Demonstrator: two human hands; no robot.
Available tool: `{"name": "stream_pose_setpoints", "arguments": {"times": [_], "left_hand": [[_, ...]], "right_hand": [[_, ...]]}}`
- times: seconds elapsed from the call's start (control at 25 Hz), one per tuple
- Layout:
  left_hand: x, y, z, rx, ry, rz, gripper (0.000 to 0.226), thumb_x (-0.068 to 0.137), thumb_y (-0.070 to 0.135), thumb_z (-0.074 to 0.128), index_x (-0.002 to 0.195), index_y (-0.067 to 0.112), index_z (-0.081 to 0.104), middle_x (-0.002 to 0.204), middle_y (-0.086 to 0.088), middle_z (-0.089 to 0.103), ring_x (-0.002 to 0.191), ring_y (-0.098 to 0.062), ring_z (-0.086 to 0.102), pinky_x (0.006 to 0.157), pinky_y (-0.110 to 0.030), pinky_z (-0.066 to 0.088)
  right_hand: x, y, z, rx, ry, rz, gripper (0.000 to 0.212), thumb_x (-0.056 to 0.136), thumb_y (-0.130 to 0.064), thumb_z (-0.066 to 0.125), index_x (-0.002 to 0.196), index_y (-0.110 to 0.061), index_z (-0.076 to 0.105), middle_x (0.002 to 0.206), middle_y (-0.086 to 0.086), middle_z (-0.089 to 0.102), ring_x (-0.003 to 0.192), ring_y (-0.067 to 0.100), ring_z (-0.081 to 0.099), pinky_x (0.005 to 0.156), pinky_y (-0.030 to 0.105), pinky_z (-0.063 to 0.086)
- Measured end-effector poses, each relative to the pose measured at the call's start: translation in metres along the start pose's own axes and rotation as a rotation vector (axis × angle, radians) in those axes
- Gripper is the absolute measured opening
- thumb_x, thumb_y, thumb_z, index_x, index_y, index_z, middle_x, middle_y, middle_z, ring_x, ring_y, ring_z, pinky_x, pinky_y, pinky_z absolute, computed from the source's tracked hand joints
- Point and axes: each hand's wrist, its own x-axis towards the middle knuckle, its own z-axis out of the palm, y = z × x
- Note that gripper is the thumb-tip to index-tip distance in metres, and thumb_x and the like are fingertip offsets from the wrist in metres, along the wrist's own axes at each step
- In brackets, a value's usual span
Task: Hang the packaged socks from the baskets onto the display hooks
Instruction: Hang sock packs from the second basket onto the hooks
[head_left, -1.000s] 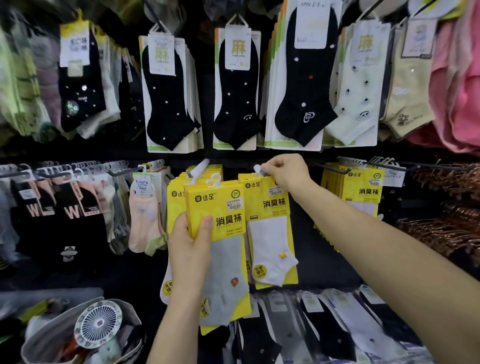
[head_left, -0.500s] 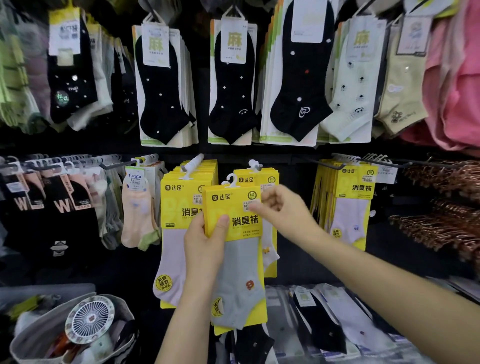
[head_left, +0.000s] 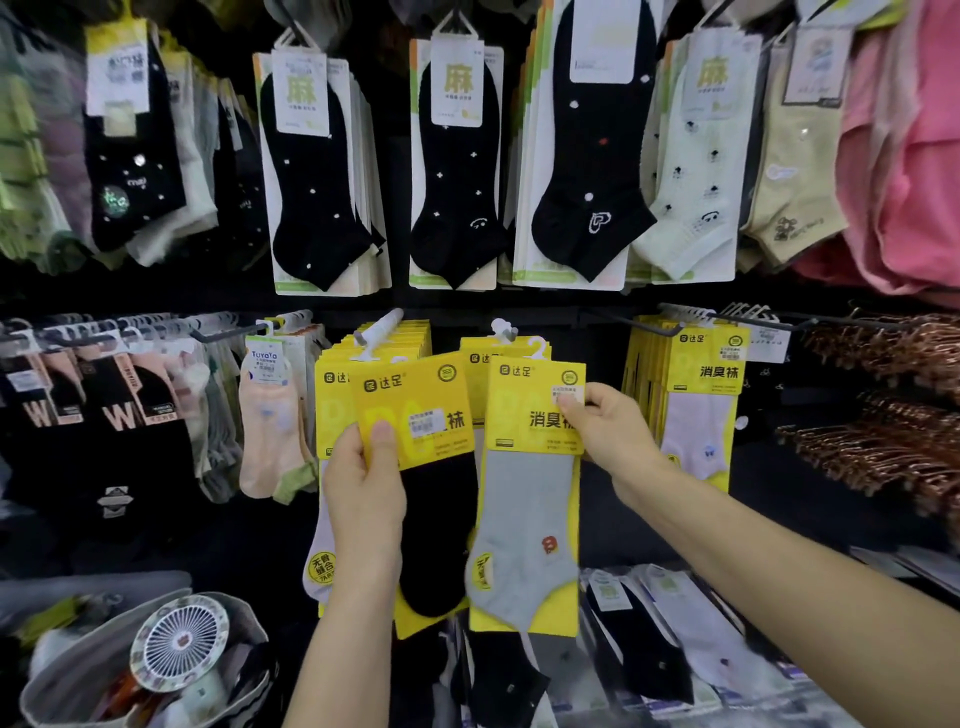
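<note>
My left hand (head_left: 366, 493) grips a yellow-carded pack with a black sock (head_left: 431, 499), thumb on the card's front. My right hand (head_left: 605, 426) pinches the upper right of a second yellow pack holding a grey sock (head_left: 524, 525); its white hanger loop (head_left: 540, 347) points up just right of a white display hook (head_left: 504, 328). Both packs are held in front of two rows of similar yellow packs (head_left: 337, 395) hanging on white hooks (head_left: 382, 325).
Black and pale sock packs (head_left: 317, 171) hang in the row above. Another yellow stack (head_left: 701, 395) hangs at right, beside copper hangers (head_left: 883, 415). Sock racks (head_left: 130, 395) fill the left. A grey basket (head_left: 67, 670) with a small round fan (head_left: 179, 642) sits lower left.
My right hand took the grey-sock pack from my left hand and drew it to the right. That uncovered a black-sock pack, which stays in my left hand.
</note>
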Motion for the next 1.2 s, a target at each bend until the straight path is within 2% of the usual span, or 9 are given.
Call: {"name": "stream_pose_setpoints", "arguments": {"times": [0.16,0.28,0.44,0.56,0.64,0.8,0.92,1.04,1.2], "left_hand": [[0.006,0.003,-0.009,-0.016,-0.036,0.019,0.022,0.098,0.024,0.045,0.086,0.011,0.058,0.091,-0.011,0.062,0.085,-0.024,0.055,0.085,-0.052,0.049],[0.004,0.004,-0.007,0.002,-0.065,0.050,0.031,0.097,0.024,0.046,0.090,-0.006,0.053,0.086,-0.018,0.058,0.082,-0.024,0.052,0.078,-0.047,0.048],[-0.003,0.005,0.003,-0.005,-0.107,0.006,0.029,0.096,0.025,0.049,0.089,-0.002,0.057,0.085,-0.015,0.060,0.079,-0.025,0.053,0.076,-0.044,0.047],[-0.010,0.005,0.011,0.002,-0.126,-0.049,0.018,0.094,0.025,0.051,0.085,0.015,0.063,0.092,-0.017,0.069,0.084,-0.032,0.062,0.080,-0.053,0.050],[-0.012,0.003,0.015,0.016,-0.149,-0.046,0.019,0.094,0.024,0.052,0.085,0.012,0.063,0.090,-0.019,0.069,0.084,-0.035,0.063,0.079,-0.054,0.050],[-0.018,0.000,0.025,0.050,-0.226,-0.061,0.016,0.094,0.024,0.053,0.086,0.018,0.065,0.087,-0.009,0.071,0.085,-0.029,0.067,0.076,-0.048,0.054],[-0.023,-0.003,0.030,0.062,-0.251,-0.080,0.017,0.093,0.024,0.054,0.079,0.025,0.064,0.084,-0.006,0.072,0.082,-0.026,0.068,0.074,-0.046,0.055],[-0.024,-0.010,0.033,0.077,-0.271,-0.123,0.016,0.093,0.027,0.054,0.080,0.027,0.064,0.084,-0.001,0.072,0.082,-0.020,0.069,0.075,-0.043,0.056],[-0.025,-0.019,0.038,0.081,-0.232,-0.146,0.009,0.092,0.019,0.056,0.088,0.024,0.062,0.093,0.000,0.071,0.089,-0.014,0.067,0.079,-0.034,0.054]], "right_hand": [[0.016,-0.009,0.003,-0.001,0.013,-0.064,0.010,0.094,-0.021,0.055,0.088,-0.025,0.063,0.091,-0.006,0.070,0.084,0.007,0.067,0.066,0.019,0.053],[0.023,-0.009,0.016,-0.048,0.001,-0.046,0.012,0.093,-0.022,0.056,0.084,-0.028,0.062,0.093,-0.001,0.071,0.087,0.015,0.068,0.080,0.036,0.056],[0.027,-0.002,0.023,-0.084,0.018,0.014,0.005,0.092,-0.024,0.057,0.090,-0.024,0.062,0.099,0.000,0.070,0.091,0.015,0.066,0.086,0.040,0.054],[0.023,0.000,0.019,-0.179,0.137,-0.030,0.013,0.088,-0.029,0.062,0.097,-0.022,0.055,0.096,-0.001,0.065,0.084,0.011,0.062,0.078,0.031,0.052],[0.016,-0.007,0.013,-0.197,0.232,-0.180,0.011,0.089,-0.031,0.060,0.094,-0.024,0.053,0.089,-0.004,0.059,0.078,0.007,0.056,0.071,0.026,0.046],[0.003,-0.034,0.010,-0.153,-0.108,-0.278,0.025,0.091,-0.035,0.055,0.084,-0.016,0.068,0.088,0.008,0.067,0.080,0.017,0.061,0.069,0.020,0.045],[-0.001,-0.043,0.011,-0.148,-0.276,-0.220,0.013,0.088,-0.025,0.062,0.077,-0.020,0.068,0.084,-0.002,0.067,0.075,0.008,0.061,0.064,0.011,0.048],[0.002,-0.043,0.008,-0.195,-0.238,-0.201,0.018,0.089,-0.020,0.061,0.071,-0.024,0.064,0.080,-0.003,0.064,0.074,0.008,0.058,0.065,0.016,0.048],[0.021,-0.052,-0.001,-0.355,-0.038,-0.225,0.017,0.093,-0.021,0.053,0.078,-0.019,0.061,0.077,-0.001,0.059,0.066,0.009,0.049,0.058,0.023,0.040]]}}
